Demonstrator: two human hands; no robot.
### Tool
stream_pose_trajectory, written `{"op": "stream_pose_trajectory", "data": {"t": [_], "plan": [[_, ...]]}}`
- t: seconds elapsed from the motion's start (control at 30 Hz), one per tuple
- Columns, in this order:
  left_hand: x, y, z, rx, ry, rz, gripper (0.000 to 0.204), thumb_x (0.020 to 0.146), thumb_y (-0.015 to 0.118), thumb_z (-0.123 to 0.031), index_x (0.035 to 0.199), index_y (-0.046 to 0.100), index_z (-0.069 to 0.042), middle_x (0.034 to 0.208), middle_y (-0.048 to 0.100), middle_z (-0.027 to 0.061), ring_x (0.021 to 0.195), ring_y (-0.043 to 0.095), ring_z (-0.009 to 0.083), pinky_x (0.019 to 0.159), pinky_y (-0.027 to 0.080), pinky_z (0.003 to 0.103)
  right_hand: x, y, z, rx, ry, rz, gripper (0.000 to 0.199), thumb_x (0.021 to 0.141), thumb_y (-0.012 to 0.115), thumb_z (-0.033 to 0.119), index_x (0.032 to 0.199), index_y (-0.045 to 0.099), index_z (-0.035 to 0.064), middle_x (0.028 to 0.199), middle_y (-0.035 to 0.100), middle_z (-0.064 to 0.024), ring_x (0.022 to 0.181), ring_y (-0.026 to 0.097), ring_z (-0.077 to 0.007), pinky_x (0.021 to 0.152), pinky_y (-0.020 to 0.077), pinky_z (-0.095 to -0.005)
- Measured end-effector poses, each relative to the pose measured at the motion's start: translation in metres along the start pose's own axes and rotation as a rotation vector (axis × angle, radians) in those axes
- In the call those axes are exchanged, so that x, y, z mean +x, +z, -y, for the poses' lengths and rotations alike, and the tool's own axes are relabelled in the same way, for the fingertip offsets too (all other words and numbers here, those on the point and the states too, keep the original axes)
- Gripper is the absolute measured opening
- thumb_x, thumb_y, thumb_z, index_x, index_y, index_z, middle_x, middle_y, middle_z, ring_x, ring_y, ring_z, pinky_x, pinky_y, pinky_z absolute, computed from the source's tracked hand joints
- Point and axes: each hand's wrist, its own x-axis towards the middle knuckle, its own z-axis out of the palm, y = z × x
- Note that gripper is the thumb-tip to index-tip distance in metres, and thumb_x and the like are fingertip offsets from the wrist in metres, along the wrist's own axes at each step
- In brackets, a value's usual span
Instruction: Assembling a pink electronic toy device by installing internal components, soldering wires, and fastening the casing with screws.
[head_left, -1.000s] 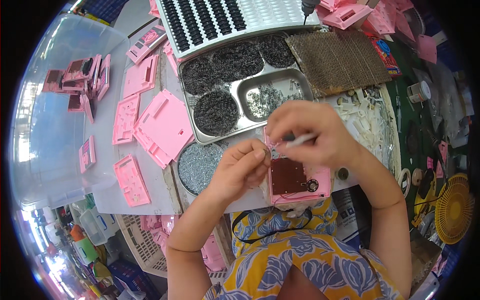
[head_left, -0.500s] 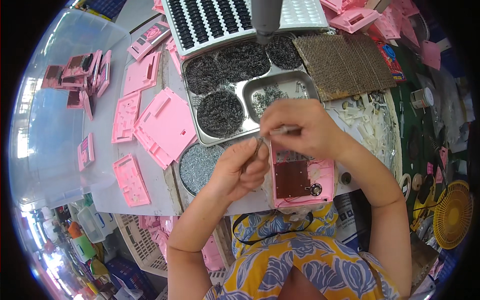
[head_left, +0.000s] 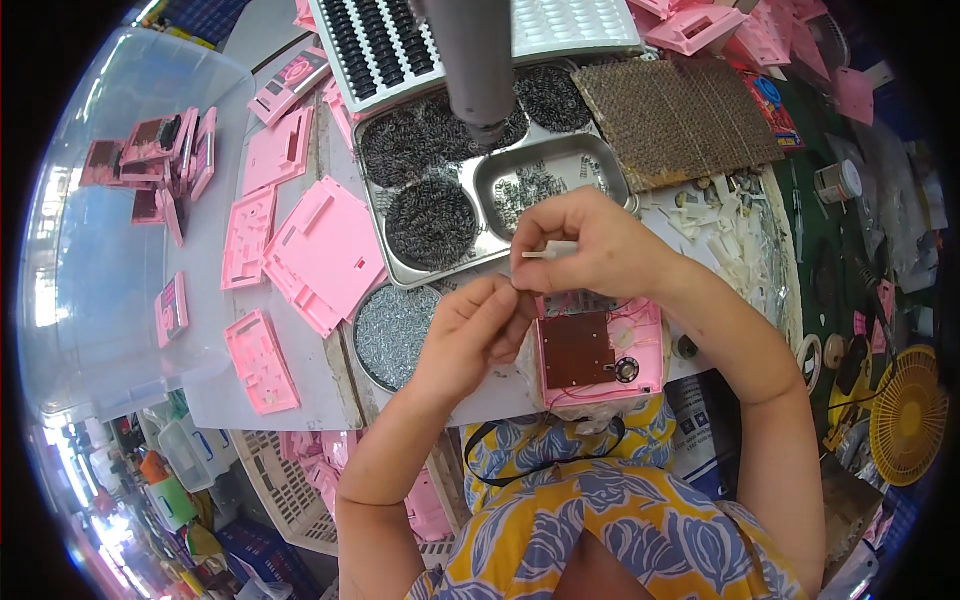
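Note:
My right hand (head_left: pixel 610 245) is closed on a small white plastic piece (head_left: pixel 553 251) that sticks out between thumb and fingers. Its fingertips meet those of my left hand (head_left: pixel 465 335), also closed in a pinch. Whatever the left fingers grip is too small and hidden to name. Just below both hands lies an open pink plastic casing (head_left: pixel 652 372) on the table. Inside it are a brown board (head_left: pixel 578 350), thin wires and a round black part (head_left: pixel 627 370) with a pale centre.
A metal tray (head_left: pixel 408 276) of springs lies beyond my hands; a bowl of small screws (head_left: pixel 395 340) sits left. Pink panels (head_left: pixel 325 255) cover the left table beside a clear bin (head_left: pixel 90 290). A grey tool (head_left: pixel 475 80) hangs overhead. White plastic pieces (head_left: pixel 745 240) lie right.
My fingertips have come together, and the white piece now shows more clearly in my right hand. The view has shifted slightly; the grey overhead tool appears lower and further left.

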Motion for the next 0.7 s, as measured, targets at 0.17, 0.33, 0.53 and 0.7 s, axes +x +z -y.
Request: {"op": "stream_pose_trajectory", "data": {"t": [0.17,0.33,0.53,0.7], "plan": [[0.001,-0.011,0.003,-0.671,-0.344,0.224,0.039,0.11,0.042,-0.038,0.083,0.049,-0.01,0.061,0.04,-0.0049,0.047,0.032,0.0043,0.038,0.026,0.018,-0.015,0.01,0.003,-0.242,-0.351,-0.059,0.01,0.081,0.075,0.008,0.089,0.069,0.0041,0.088,0.069,-0.0034,0.074,0.064,-0.0121,0.062,0.0498,-0.0251],[-0.001,-0.027,0.012,-0.7,-0.322,0.606,0.041,0.109,0.044,-0.036,0.081,0.048,-0.007,0.062,0.045,-0.0008,0.047,0.034,0.0055,0.037,0.026,0.02,-0.017,0.002,0.023,-0.321,-0.535,0.011,0.01,0.079,0.073,0.003,0.088,0.069,0.0063,0.089,0.068,-0.0041,0.074,0.067,-0.0208,0.063,0.0526,-0.0296],[-0.012,-0.008,-0.003,-0.292,-0.113,0.143,0.027,0.106,0.055,-0.025,0.097,0.061,0.0,0.069,0.053,0.0023,0.052,0.04,0.0057,0.042,0.03,0.02,0.009,-0.026,-0.003,-0.891,-0.49,-0.269,0.024,0.081,0.072,0.005,0.104,0.071,0.0077,0.091,0.067,-0.0092,0.075,0.066,-0.0241,0.064,0.0527,-0.0328],[-0.015,-0.003,0.004,0.289,0.147,-0.204,0.021,0.103,0.06,-0.015,0.115,0.065,0.002,0.077,0.059,0.0022,0.056,0.043,0.0036,0.051,0.034,0.019,-0.012,-0.002,0.015,-0.836,-0.355,-0.261,0.054,0.082,0.068,0.014,0.134,0.061,0.0082,0.087,0.067,-0.0104,0.072,0.066,-0.03,0.064,0.0526,-0.0406]]}}
